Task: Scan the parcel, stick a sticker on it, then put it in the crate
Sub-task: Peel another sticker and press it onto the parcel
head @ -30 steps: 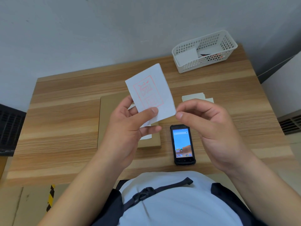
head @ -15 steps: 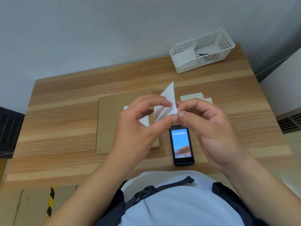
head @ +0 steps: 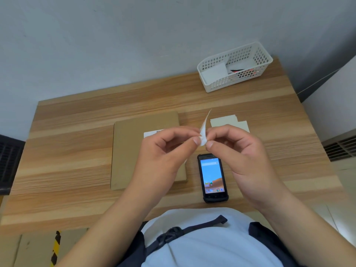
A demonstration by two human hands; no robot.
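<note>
A flat brown cardboard parcel [head: 131, 151] lies on the wooden table [head: 67, 151], a white label [head: 153, 133] partly showing on top behind my fingers. Above the parcel's right edge both hands pinch a white sticker sheet [head: 204, 128], which stands edge-on and curls upward. My left hand [head: 163, 157] grips its lower corner between thumb and forefinger. My right hand [head: 242, 157] pinches the same corner from the right. A black handheld scanner [head: 212, 178] with a lit screen lies face up right of the parcel.
A white perforated basket [head: 235, 66] holding papers stands at the table's far right by the wall. A small stack of pale sheets [head: 229, 123] lies behind my right hand. Cardboard with yellow-black tape [head: 55, 249] sits on the floor at lower left.
The sticker sheet turned from facing me to edge-on, and both hands came together at its lower corner and dropped a little toward the table.
</note>
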